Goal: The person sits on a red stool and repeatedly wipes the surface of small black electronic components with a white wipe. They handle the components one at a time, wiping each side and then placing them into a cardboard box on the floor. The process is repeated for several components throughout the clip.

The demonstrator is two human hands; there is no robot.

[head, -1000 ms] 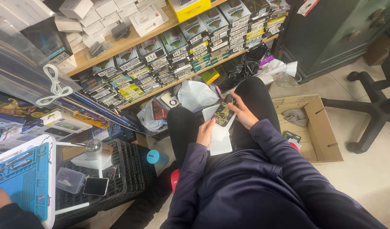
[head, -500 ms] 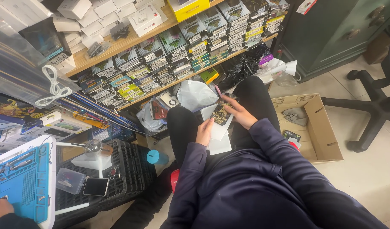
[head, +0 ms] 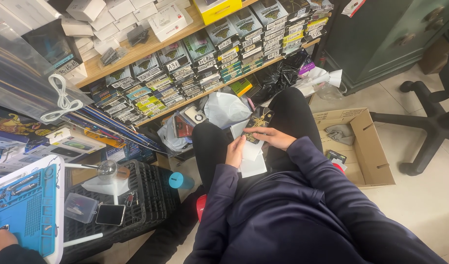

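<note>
I sit with my legs in black trousers stretched toward the shelves. My right hand (head: 272, 137) grips a small black packet with a gold pattern (head: 258, 122) by its lower edge, above my lap. My left hand (head: 234, 152) holds white paper sheets (head: 251, 157) that rest on my thighs, just under the packet. Both hands are close together and touch the same bundle.
A wooden shelf (head: 151, 46) holds rows of small labelled boxes. An open cardboard box (head: 376, 161) lies on the floor at right, beside an office chair base (head: 429, 127). At left stand a black crate (head: 146, 195) and a blue work mat (head: 24, 210), with another person's hand (head: 0, 242).
My hands have shifted a little to the left with the black packet and papers. The other person's hand at the lower left has slid down toward the frame's edge.
</note>
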